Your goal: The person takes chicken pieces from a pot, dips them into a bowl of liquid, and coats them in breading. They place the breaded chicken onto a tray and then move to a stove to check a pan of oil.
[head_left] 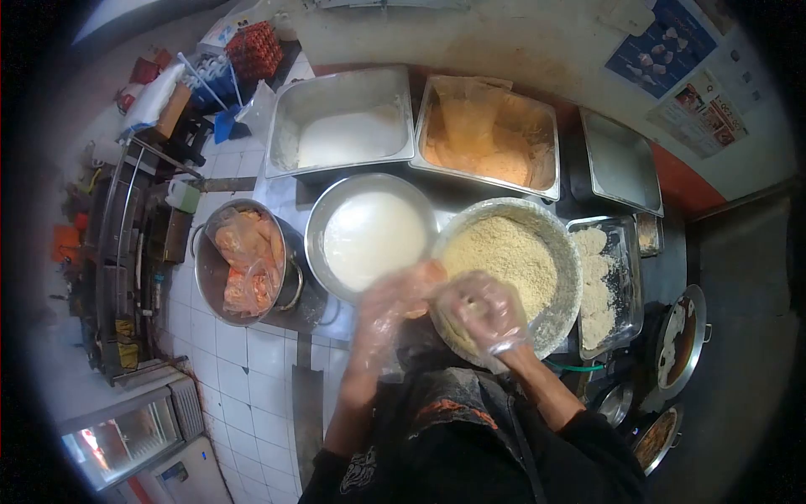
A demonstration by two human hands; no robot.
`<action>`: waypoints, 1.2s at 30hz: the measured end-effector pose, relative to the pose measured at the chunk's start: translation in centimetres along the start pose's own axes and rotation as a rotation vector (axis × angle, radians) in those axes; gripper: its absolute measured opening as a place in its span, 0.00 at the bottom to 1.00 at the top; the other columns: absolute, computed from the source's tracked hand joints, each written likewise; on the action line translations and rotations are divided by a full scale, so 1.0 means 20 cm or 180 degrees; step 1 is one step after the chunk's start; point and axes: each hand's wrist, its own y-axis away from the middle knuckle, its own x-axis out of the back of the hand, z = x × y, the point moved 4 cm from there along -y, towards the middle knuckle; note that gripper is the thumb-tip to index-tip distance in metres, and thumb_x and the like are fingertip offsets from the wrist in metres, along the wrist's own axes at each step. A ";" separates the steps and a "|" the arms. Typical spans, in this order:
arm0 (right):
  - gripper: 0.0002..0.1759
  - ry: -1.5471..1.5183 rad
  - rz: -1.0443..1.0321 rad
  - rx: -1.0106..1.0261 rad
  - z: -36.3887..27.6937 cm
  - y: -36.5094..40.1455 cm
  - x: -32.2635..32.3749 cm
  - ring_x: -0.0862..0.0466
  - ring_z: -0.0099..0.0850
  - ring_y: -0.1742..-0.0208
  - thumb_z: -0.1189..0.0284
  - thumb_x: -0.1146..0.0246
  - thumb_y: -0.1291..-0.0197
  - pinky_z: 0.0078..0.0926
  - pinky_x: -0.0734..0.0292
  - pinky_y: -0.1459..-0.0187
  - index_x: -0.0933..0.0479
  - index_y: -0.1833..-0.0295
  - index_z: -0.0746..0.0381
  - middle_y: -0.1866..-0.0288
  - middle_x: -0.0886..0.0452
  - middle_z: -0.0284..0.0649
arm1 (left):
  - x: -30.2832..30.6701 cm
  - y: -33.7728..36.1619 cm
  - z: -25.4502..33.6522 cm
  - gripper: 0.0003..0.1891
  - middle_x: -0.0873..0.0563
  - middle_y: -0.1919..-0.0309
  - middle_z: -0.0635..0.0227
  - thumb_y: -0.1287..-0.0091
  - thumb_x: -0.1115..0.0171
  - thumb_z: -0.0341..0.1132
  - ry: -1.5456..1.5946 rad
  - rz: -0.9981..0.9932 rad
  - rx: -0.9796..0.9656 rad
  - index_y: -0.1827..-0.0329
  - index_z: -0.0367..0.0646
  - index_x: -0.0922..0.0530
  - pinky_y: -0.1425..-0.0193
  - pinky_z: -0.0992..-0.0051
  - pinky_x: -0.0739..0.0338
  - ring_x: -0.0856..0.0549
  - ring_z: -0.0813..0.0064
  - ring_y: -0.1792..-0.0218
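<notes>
My left hand, in a clear plastic glove, is smeared by motion at the front edge of the metal bowl of white batter. An orange-pink patch shows at its fingertips, too blurred to name. My right hand, also gloved and dusted with crumbs, is curled closed over the near left rim of the wide metal basin. Pale yellow breading crumbs fill that basin. Whatever the right fingers enclose is hidden from above. Both hands are close together between bowl and basin.
Left stands a pot with bagged raw meat. Behind are a steel pan of white powder and one of orange powder. At right, a tray holds coated pieces, near a round pan of brown liquid.
</notes>
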 end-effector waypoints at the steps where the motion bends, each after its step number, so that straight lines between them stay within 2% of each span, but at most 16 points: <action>1: 0.18 0.0001 -0.0010 -0.0007 0.03 -0.01 -0.02 0.13 0.37 0.56 0.68 0.32 0.38 0.36 0.16 0.54 0.19 0.43 0.60 0.54 0.14 0.44 | -0.01 0.01 0.01 0.21 0.14 0.47 0.58 0.34 0.30 0.25 0.0010 -0.0091 0.0064 0.39 0.31 0.23 0.44 0.72 0.16 0.14 0.70 0.49; 3: 0.23 -0.1626 0.0455 -0.1080 0.18 -0.02 -0.04 0.16 0.29 0.49 0.69 0.30 0.36 0.27 0.18 0.48 0.23 0.37 0.64 0.50 0.15 0.41 | -0.02 0.01 0.01 0.20 0.14 0.46 0.58 0.34 0.31 0.25 0.0023 -0.0187 0.0139 0.39 0.32 0.22 0.43 0.71 0.16 0.14 0.70 0.48; 4: 0.26 -0.1885 0.0482 -0.0987 0.19 -0.03 -0.04 0.18 0.25 0.48 0.68 0.32 0.33 0.25 0.20 0.45 0.26 0.34 0.66 0.48 0.16 0.39 | -0.02 0.01 0.00 0.20 0.14 0.46 0.59 0.34 0.30 0.26 -0.0022 -0.0169 0.0200 0.39 0.33 0.22 0.43 0.71 0.16 0.14 0.71 0.48; 8: 0.21 -0.1768 -0.0220 -0.1286 0.27 -0.05 -0.02 0.17 0.24 0.53 0.70 0.31 0.35 0.25 0.20 0.49 0.22 0.39 0.65 0.53 0.15 0.38 | -0.01 -0.01 -0.04 0.19 0.14 0.46 0.60 0.34 0.30 0.27 -0.0152 -0.0396 0.0113 0.40 0.34 0.21 0.43 0.72 0.17 0.14 0.72 0.48; 10: 0.19 -0.1887 -0.0520 -0.1484 0.27 -0.05 -0.03 0.17 0.25 0.55 0.65 0.31 0.37 0.27 0.22 0.50 0.18 0.46 0.67 0.60 0.14 0.38 | -0.02 -0.01 -0.02 0.19 0.14 0.46 0.61 0.34 0.30 0.27 -0.0253 -0.0348 0.0199 0.40 0.35 0.21 0.43 0.73 0.17 0.14 0.73 0.48; 12: 0.17 -0.1824 -0.0603 -0.1498 0.33 -0.05 -0.03 0.18 0.25 0.57 0.66 0.32 0.36 0.26 0.22 0.52 0.18 0.48 0.67 0.61 0.15 0.37 | 0.01 -0.01 -0.03 0.19 0.14 0.47 0.62 0.34 0.29 0.28 -0.0349 -0.0292 0.0285 0.41 0.35 0.21 0.44 0.73 0.17 0.14 0.73 0.49; 14: 0.15 -0.1762 -0.0697 -0.1508 0.35 -0.06 -0.05 0.19 0.24 0.59 0.67 0.34 0.36 0.25 0.23 0.54 0.17 0.50 0.66 0.62 0.15 0.36 | 0.07 -0.02 -0.04 0.17 0.13 0.49 0.62 0.33 0.29 0.29 -0.0903 -0.0387 -0.0280 0.43 0.35 0.20 0.45 0.74 0.17 0.14 0.74 0.50; 15: 0.14 -0.2054 -0.0571 -0.1558 0.34 -0.06 -0.06 0.20 0.24 0.61 0.67 0.35 0.36 0.24 0.24 0.57 0.17 0.52 0.67 0.64 0.16 0.35 | 0.10 -0.02 -0.06 0.17 0.13 0.49 0.62 0.33 0.29 0.29 -0.0891 -0.0361 -0.0282 0.43 0.35 0.20 0.45 0.74 0.17 0.14 0.74 0.50; 17: 0.13 -0.2328 -0.0482 -0.1616 0.33 -0.08 -0.08 0.21 0.24 0.64 0.68 0.36 0.35 0.24 0.25 0.59 0.17 0.54 0.68 0.65 0.17 0.35 | 0.15 -0.01 -0.08 0.15 0.13 0.49 0.61 0.32 0.30 0.30 -0.0162 -0.0095 -0.0075 0.45 0.34 0.20 0.46 0.74 0.16 0.14 0.74 0.50; 19: 0.13 -0.2826 -0.0466 -0.1786 0.30 -0.09 -0.10 0.21 0.24 0.65 0.69 0.37 0.35 0.23 0.25 0.60 0.17 0.54 0.69 0.65 0.17 0.35 | 0.20 0.00 -0.10 0.15 0.13 0.50 0.61 0.32 0.31 0.30 -0.0100 0.0043 0.0028 0.46 0.34 0.20 0.47 0.74 0.16 0.13 0.73 0.51; 21: 0.14 -0.2660 -0.0696 -0.1785 0.27 -0.14 -0.12 0.20 0.25 0.65 0.69 0.36 0.35 0.24 0.24 0.59 0.17 0.52 0.70 0.64 0.16 0.36 | 0.25 0.00 -0.13 0.14 0.13 0.50 0.62 0.31 0.31 0.30 -0.0036 0.0183 0.0125 0.46 0.34 0.20 0.47 0.74 0.16 0.13 0.73 0.51; 24: 0.16 -0.2158 -0.0956 -0.1729 0.12 -0.27 -0.12 0.18 0.27 0.63 0.69 0.35 0.36 0.25 0.22 0.58 0.17 0.50 0.70 0.62 0.15 0.39 | 0.31 0.02 -0.13 0.14 0.13 0.54 0.63 0.31 0.32 0.31 0.0433 0.0569 -0.0402 0.47 0.34 0.20 0.51 0.74 0.15 0.12 0.74 0.56; 26: 0.17 -0.1893 -0.1042 -0.1481 0.13 -0.38 -0.13 0.17 0.28 0.62 0.67 0.31 0.38 0.27 0.21 0.59 0.16 0.51 0.70 0.62 0.14 0.42 | 0.34 0.06 -0.08 0.13 0.12 0.57 0.63 0.30 0.33 0.31 0.0762 0.1253 -0.0352 0.46 0.35 0.20 0.54 0.74 0.14 0.12 0.74 0.60; 29: 0.15 -0.1327 -0.0878 -0.1176 0.11 -0.57 -0.15 0.17 0.27 0.61 0.68 0.33 0.37 0.27 0.21 0.57 0.16 0.52 0.69 0.61 0.14 0.42 | 0.40 0.13 -0.04 0.13 0.12 0.58 0.61 0.28 0.36 0.33 0.0599 0.1667 -0.0509 0.45 0.37 0.21 0.55 0.73 0.13 0.11 0.71 0.60; 32: 0.13 -0.0591 -0.1219 -0.0745 -0.04 -0.72 -0.21 0.15 0.28 0.61 0.69 0.34 0.35 0.27 0.21 0.54 0.16 0.52 0.68 0.58 0.13 0.43 | 0.48 0.19 -0.06 0.13 0.12 0.58 0.58 0.27 0.37 0.34 0.0848 0.1632 -0.0456 0.44 0.38 0.22 0.55 0.73 0.12 0.10 0.69 0.59; 36: 0.10 0.0331 -0.0971 -0.0601 0.22 -0.79 -0.57 0.14 0.33 0.60 0.70 0.36 0.35 0.29 0.21 0.51 0.15 0.55 0.65 0.59 0.12 0.44 | 0.54 0.19 -0.10 0.14 0.12 0.58 0.58 0.27 0.37 0.35 0.0731 0.1717 -0.0351 0.43 0.39 0.22 0.56 0.73 0.12 0.10 0.67 0.59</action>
